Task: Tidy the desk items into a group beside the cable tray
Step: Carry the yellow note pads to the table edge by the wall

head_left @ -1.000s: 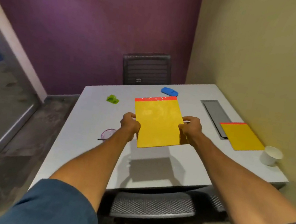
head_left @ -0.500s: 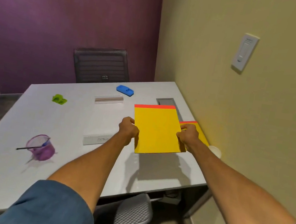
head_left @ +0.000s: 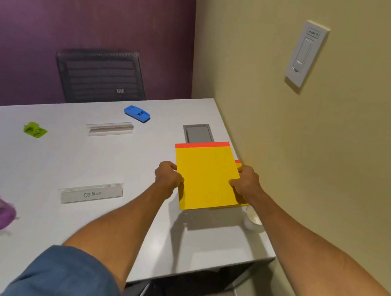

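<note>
1. Yellow pad [head_left: 206, 177], flat, with a red strip along its far edge, is held over the worktop [head_left: 60, 165] at the near end of the cable tray [head_left: 199, 135].
2. Left hand [head_left: 167, 176]: fingers curled, pinching its left edge.
3. Right hand [head_left: 246, 183]: fingers pinching its right edge.

Head view looks down over the desk [head_left: 66, 154].
</note>
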Tool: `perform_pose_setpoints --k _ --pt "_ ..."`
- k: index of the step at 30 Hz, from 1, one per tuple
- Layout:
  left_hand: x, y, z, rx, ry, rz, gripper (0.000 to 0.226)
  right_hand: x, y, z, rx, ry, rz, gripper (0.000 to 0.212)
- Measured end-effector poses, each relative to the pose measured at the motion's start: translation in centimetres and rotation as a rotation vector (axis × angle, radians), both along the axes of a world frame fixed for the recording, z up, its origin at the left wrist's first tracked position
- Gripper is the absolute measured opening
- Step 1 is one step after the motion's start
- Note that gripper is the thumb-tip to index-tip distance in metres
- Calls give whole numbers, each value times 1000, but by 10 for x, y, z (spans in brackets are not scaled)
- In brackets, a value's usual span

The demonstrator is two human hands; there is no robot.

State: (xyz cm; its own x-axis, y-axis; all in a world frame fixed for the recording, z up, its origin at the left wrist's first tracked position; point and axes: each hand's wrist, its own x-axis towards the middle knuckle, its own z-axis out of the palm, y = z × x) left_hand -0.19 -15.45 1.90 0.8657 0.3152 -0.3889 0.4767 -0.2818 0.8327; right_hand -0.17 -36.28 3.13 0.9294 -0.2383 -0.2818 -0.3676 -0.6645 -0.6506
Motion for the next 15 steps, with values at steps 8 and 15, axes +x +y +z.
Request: perform_pose_setpoints --k 8,15 --pt "60 -31 -58 -1 90 14 44 62 -20 -53 -108 92 -29 49" --pt "95 -50 -103 103 137 -76 25 99 -33 -101 -244 185 -27 34"
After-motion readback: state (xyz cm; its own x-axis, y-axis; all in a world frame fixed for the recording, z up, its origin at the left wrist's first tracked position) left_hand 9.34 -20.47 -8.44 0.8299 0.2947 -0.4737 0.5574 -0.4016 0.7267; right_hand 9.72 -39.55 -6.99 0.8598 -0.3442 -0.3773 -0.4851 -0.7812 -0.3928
